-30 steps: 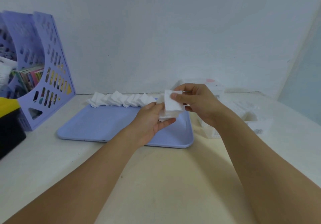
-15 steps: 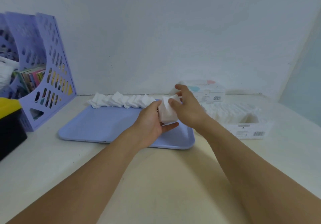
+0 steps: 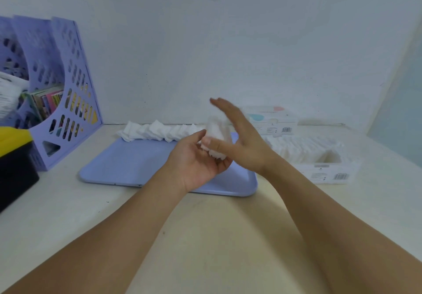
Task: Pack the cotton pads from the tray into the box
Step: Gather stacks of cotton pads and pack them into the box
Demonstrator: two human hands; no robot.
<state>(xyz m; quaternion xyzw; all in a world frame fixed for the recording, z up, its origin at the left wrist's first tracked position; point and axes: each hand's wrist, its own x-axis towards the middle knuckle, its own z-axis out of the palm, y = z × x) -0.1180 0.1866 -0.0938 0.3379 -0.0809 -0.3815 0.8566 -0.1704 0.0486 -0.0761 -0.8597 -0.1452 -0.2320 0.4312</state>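
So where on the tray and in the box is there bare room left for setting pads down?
The tray is bare between its near rim and the row of cotton pads along its far edge. The box has one open pocket at its near right; the rest is packed.

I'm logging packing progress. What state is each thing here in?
stack of pads: held in the left hand.
right hand: open, flat against the stack.
row of pads: lying along the tray's far edge.
box: open, partly filled.

one tray (image 3: 127, 168), two boxes (image 3: 328, 170), two hands (image 3: 196, 159), one file rack (image 3: 61, 102).
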